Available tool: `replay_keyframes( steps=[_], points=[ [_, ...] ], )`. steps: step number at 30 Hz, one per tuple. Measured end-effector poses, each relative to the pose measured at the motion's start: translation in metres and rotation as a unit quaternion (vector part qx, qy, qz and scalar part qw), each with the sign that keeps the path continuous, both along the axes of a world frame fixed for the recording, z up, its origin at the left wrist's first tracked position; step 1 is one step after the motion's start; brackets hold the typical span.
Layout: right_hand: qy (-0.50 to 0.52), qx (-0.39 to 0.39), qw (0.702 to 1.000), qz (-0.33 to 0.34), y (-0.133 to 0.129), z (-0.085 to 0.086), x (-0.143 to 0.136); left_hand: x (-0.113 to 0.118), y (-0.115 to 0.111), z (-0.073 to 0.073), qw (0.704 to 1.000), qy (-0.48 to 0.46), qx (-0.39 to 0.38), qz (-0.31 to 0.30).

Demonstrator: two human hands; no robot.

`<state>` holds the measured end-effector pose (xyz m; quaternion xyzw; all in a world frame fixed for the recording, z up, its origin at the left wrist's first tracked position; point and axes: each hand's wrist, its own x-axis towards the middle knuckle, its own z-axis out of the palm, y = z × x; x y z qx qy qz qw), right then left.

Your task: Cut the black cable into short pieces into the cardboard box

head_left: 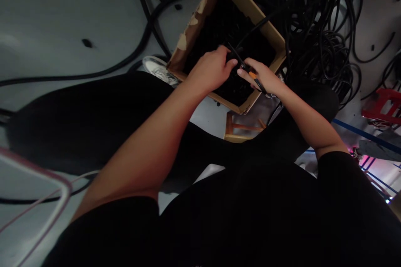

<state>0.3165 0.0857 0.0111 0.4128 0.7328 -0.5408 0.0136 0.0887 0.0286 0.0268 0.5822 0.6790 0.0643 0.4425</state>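
Over an open cardboard box (pixel 269 35), both my hands work close together. My left hand (pixel 211 66) is closed, thumb and fingers pinching the end of a black cable (pixel 265 21) that runs up over the box's far right rim. In my right hand (pixel 261 75) is a hand tool with orange-and-black handles (pixel 253 76), pliers or scissors; its dark jaws point at the left fingers. Exactly where the jaws meet the cable is too dark to tell. Many small black pieces (pixel 216 25) fill the box below.
Tangled black cables (pixel 319 29) lie beyond the box to the right. Thick black cable (pixel 125 63) and loose black bits (pixel 87 43) lie on the grey floor at left. A wooden stool (pixel 238 137) stands between my legs, a red stool (pixel 382 106) at far right.
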Motion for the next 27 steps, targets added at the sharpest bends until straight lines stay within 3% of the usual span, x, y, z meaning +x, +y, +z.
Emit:
replay_keyframes(
  steps=[6, 13, 17, 27],
  points=[
    [0.021, -0.020, 0.999, -0.031, 0.001, 0.001, -0.001, -0.008, -0.001, -0.001, 0.995, -0.048, 0.042, 0.070],
    [0.036, 0.029, 0.999, 0.001, 0.012, -0.001, 0.003, -0.007, -0.003, 0.004, 0.989, -0.111, 0.060, 0.072],
    [0.030, 0.056, 0.998, 0.000, 0.012, 0.002, 0.004, -0.008, -0.004, 0.011, 0.993, -0.076, 0.043, 0.083],
    [0.025, 0.061, 0.997, 0.039, 0.021, 0.004, 0.011, -0.017, -0.001, -0.002, 0.989, -0.129, 0.065, 0.028]
  ],
)
